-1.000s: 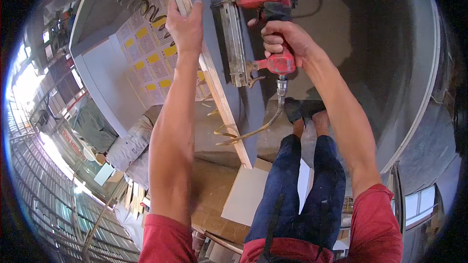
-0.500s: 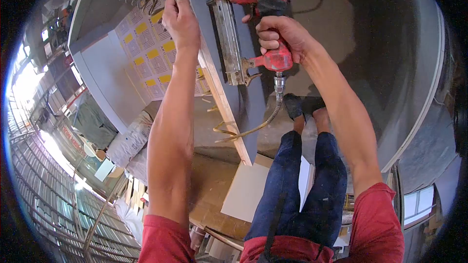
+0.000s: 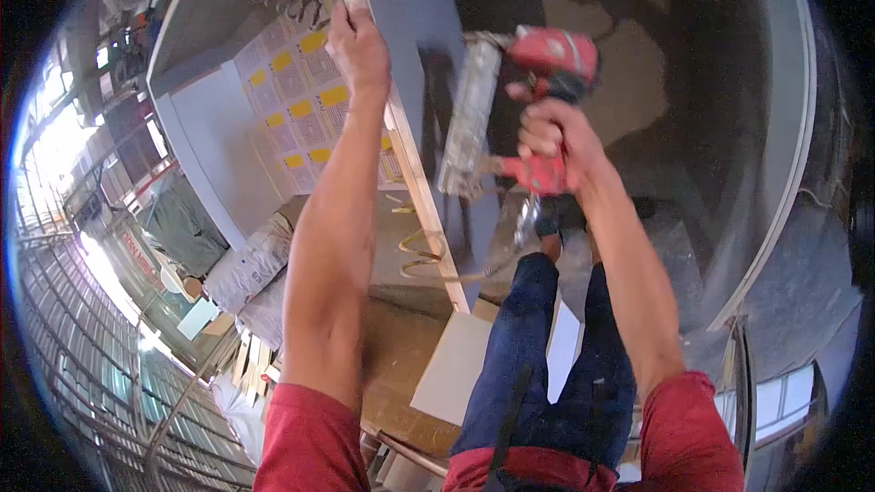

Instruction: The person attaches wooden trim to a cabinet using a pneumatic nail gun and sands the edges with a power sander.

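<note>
My right hand (image 3: 563,138) is wrapped round the handle of a red nail gun (image 3: 556,50). The gun is blurred by motion and tilted, its long metal magazine (image 3: 469,118) on the side towards a grey panel (image 3: 396,9). A gap shows between magazine and panel. A metal air fitting (image 3: 527,219) hangs below the handle. Up at the panel's pale wooden edge (image 3: 421,196), my left hand (image 3: 360,47) grips with its thumb on top and the other fingers partly hidden. A yellowish air hose (image 3: 421,251) loops beside the lower end of this edge.
Behind the panel are a board printed with yellow squares (image 3: 296,114) and a coiled hose (image 3: 292,5). White boards (image 3: 451,364) lie by my legs. Stuffed sacks (image 3: 251,273) and wood offcuts (image 3: 241,360) are at the left. A large curved panel edge (image 3: 793,182) stands at the right.
The nail gun in my right hand has moved right and down, farther from the panel, and tilted. My left hand keeps its hold on the panel edge. The whole view has shifted slightly.
</note>
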`<state>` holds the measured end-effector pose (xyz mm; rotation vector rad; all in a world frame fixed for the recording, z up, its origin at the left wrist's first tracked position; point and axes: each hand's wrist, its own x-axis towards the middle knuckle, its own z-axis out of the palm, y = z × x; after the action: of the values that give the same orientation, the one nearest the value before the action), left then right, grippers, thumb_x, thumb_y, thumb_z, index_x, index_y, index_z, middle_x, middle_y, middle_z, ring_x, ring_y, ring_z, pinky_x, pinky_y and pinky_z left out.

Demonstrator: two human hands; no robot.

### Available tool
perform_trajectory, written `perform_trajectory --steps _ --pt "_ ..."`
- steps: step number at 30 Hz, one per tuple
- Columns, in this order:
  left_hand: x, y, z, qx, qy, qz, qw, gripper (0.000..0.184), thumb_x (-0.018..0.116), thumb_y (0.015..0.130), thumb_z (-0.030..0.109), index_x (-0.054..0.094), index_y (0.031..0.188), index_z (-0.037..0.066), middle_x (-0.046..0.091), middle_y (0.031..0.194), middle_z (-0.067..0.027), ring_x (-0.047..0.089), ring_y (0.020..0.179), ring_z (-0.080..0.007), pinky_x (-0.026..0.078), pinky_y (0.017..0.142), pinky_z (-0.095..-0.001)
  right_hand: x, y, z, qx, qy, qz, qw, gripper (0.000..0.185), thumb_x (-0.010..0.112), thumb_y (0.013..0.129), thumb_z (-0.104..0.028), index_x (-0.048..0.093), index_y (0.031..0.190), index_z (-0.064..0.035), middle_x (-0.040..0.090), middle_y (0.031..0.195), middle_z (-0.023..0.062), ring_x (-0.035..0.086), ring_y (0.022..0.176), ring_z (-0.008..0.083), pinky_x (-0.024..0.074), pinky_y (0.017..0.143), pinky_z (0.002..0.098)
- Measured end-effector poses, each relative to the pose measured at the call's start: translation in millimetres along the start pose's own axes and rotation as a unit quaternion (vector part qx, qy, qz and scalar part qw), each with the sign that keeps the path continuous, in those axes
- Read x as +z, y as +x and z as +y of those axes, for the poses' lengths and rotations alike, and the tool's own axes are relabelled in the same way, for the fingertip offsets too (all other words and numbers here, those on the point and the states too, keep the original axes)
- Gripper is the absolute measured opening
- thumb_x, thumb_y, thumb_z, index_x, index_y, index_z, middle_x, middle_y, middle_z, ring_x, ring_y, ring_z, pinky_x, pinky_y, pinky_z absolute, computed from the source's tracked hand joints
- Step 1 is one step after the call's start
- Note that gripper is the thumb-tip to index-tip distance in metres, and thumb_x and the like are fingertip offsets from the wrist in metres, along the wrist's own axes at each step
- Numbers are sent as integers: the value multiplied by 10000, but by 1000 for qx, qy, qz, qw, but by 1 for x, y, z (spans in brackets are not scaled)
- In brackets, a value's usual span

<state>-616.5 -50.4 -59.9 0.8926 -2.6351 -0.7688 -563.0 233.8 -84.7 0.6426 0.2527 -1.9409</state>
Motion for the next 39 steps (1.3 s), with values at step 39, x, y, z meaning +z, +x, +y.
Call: perform_trajectory --steps 39 --pt "37 135 43 -92 -123 29 988 391 584 946 302 696 1017 -66 685 758 -165 574 663 -213 482 702 -375 141 128 -145 11 -182 -25 983 369 508 905 -65 548 1270 -30 315 546 -91 347 430 38 502 556 276"
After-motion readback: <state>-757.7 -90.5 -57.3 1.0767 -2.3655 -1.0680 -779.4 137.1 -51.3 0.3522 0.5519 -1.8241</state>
